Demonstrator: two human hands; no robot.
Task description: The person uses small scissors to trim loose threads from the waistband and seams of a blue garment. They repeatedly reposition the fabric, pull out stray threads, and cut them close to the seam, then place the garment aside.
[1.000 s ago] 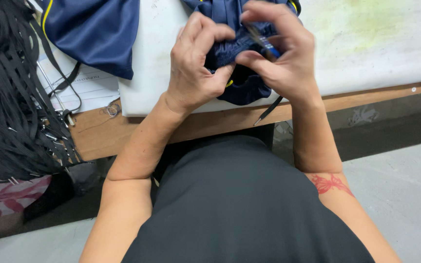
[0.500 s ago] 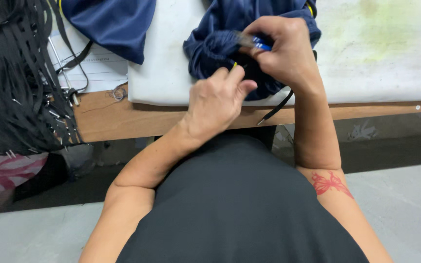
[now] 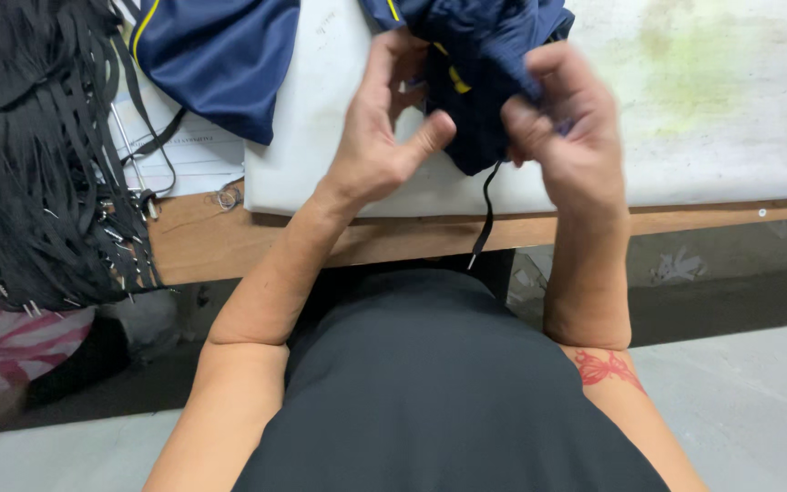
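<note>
A navy blue garment with yellow trim (image 3: 480, 87) is bunched up over the white padded table top (image 3: 712, 118). My right hand (image 3: 562, 137) grips its right side, fingers closed into the cloth. My left hand (image 3: 384, 128) is at the garment's left edge, fingers curled and thumb out, touching the fabric. A black drawstring (image 3: 485, 214) hangs down from the garment past the table's wooden front edge.
A second navy garment with yellow piping (image 3: 220, 64) lies at the back left on papers (image 3: 184, 155). A thick bundle of black cords with metal tips (image 3: 34, 173) hangs at the far left. A wooden table edge (image 3: 229, 241) runs across; grey floor lies below.
My left hand rose from the table edge back up to the garment. The garment was lifted and regripped, and the drawstring now hangs straight down.
</note>
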